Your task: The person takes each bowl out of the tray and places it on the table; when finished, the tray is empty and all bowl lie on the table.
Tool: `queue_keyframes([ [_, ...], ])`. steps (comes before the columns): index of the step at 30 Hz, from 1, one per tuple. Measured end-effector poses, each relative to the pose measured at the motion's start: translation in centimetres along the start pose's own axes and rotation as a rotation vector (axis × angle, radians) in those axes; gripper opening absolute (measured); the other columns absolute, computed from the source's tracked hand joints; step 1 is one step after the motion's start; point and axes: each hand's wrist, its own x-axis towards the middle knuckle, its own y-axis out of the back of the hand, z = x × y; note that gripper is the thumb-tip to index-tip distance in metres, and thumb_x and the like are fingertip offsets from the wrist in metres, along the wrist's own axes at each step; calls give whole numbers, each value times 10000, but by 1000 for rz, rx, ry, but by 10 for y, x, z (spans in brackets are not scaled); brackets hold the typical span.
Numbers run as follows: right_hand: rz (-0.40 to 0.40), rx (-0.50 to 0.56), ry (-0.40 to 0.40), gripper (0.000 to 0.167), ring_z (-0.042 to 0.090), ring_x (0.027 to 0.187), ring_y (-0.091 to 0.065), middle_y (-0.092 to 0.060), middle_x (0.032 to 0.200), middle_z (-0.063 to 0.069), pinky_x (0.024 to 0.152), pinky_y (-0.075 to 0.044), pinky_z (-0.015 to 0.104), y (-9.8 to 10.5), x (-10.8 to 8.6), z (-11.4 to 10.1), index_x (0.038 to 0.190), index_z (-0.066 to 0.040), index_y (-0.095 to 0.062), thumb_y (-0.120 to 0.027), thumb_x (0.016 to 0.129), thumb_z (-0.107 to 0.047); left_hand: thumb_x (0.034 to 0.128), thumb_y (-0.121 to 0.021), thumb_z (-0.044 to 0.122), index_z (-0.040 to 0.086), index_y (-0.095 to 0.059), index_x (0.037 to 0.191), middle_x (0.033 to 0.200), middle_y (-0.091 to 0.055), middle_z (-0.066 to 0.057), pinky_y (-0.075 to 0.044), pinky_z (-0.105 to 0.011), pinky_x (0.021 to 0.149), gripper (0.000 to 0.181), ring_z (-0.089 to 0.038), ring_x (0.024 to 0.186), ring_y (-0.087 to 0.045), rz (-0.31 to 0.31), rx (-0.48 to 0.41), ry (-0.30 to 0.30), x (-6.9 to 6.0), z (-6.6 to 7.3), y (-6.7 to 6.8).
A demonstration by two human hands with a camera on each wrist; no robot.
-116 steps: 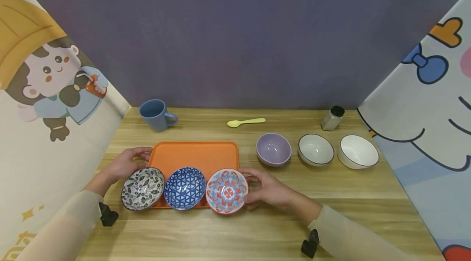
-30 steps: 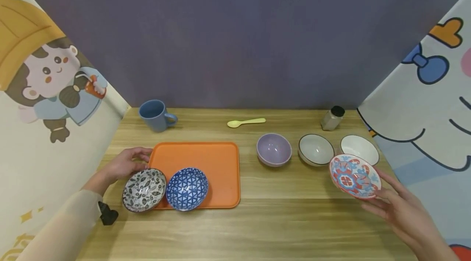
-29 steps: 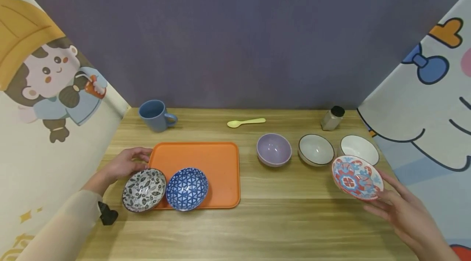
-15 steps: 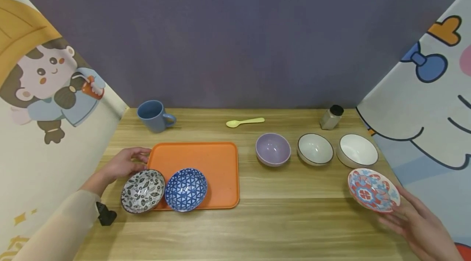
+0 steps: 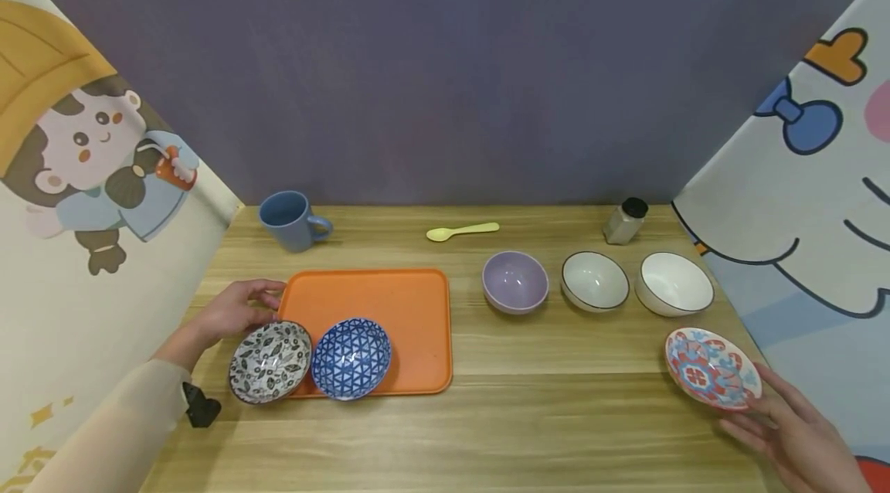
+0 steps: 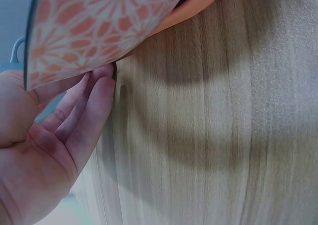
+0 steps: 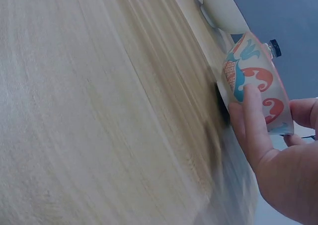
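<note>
At the table's right side, my right hand (image 5: 806, 431) grips a bowl with a red and blue pattern (image 5: 712, 368) by its right side. The bowl is tilted; in the right wrist view, fingers (image 7: 251, 120) lie against its outer wall, and a shadow shows beneath it. My left hand (image 5: 239, 309) stays by the left edge of the orange tray (image 5: 417, 300), its fingers near a black-and-white leaf-patterned bowl (image 5: 271, 362). In the left wrist view that bowl's outside (image 6: 99, 31) hides part of the fingers. A blue triangle-patterned bowl (image 5: 351, 358) sits beside it over the tray.
A purple bowl (image 5: 515, 283), a grey-white bowl (image 5: 594, 282) and a white bowl (image 5: 674, 284) stand in a row at right. Behind are a blue mug (image 5: 288, 221), a yellow spoon (image 5: 462, 231) and a black-lidded jar (image 5: 626, 221). Walls border the table.
My right hand has carried the red and blue bowl from the tray to the right side, then lower and nearer the front. My left hand has hardly moved.
</note>
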Motion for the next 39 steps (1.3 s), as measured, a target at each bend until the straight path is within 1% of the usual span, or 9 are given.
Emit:
queue_keyframes([
  [11, -19, 102, 23, 824, 140, 898, -745, -554, 981, -277, 934, -575, 498, 1, 1, 7, 1585, -417, 187, -440, 1104, -182, 924, -670, -14, -73, -463, 1476, 1156, -656, -223, -549, -290, 690, 592, -255, 960, -618, 3, 24, -10, -1, 1, -1],
  [22, -79, 88, 61, 898, 126, 961, -729, -553, 1049, -244, 932, -575, 501, 0, -3, 10, 1577, -381, 239, -477, 1093, -138, 934, -666, -12, -81, -460, 1470, 1161, -644, -255, -550, -288, 687, 578, -220, 928, -626, 3, 20, -12, -4, 3, 0],
  [24, -55, 26, 62, 913, 98, 958, -719, -529, 1122, -200, 915, -588, 474, -1, -3, 9, 1587, -355, 235, -504, 1087, -162, 935, -668, -8, -92, -453, 1469, 1161, -641, -260, -552, -291, 696, 582, -226, 943, -623, 0, 23, -21, -4, 3, 0],
  [27, 1, -109, 30, 952, 10, 928, -685, -467, 1394, 74, 883, -605, 410, -4, -2, 4, 1590, -315, 238, -558, 1068, -294, 933, -672, -7, -86, -456, 1471, 1161, -643, -252, -555, -288, 701, 585, -231, 951, -626, 3, 13, -15, -3, 2, 0],
  [29, 53, -239, 10, 986, -81, 961, -610, -236, 1598, 258, 857, -606, 330, -7, -2, 0, 1594, -260, 235, -571, 1046, -405, 933, -666, -13, -86, -451, 1474, 1163, -643, -251, -556, -289, 702, 587, -236, 954, -625, 3, 9, -16, -2, 1, -1],
  [30, 74, -304, 6, 1014, -21, 1057, -628, -66, 1651, 313, 833, -597, 271, -9, -3, -3, 1592, -224, 240, -572, 1033, -458, 932, -664, -16, -81, -454, 1475, 1163, -644, -245, -556, -288, 701, 586, -237, 951, -626, 5, 5, -13, -2, 0, -1],
  [33, 135, -474, 16, 1047, 271, 1404, -486, 107, 1651, 332, 743, -536, 131, -13, -6, -8, 1598, -102, 215, -547, 1021, -527, 934, -654, -25, -81, -446, 1480, 1166, -639, -248, -553, -291, 693, 587, -242, 949, -624, 4, -5, -12, -2, -1, -1],
  [36, 182, -620, 58, 1061, 588, 1456, -166, 13, 1625, 393, 648, -452, 80, -16, -9, -14, 1589, 0, 187, -523, 1024, -549, 936, -650, -30, -77, -446, 1481, 1168, -636, -248, -554, -291, 692, 584, -237, 944, -626, 5, -12, -3, -2, -1, -1],
  [39, 210, -692, 118, 1039, 603, 1438, -195, -71, 1614, 415, 652, -414, 68, -19, -13, -22, 1600, 18, 139, -520, 1027, -544, 943, -652, -25, -83, -437, 1485, 1172, -633, -256, -554, -292, 687, 585, -231, 939, -626, 4, -13, -2, -3, -2, -1],
])
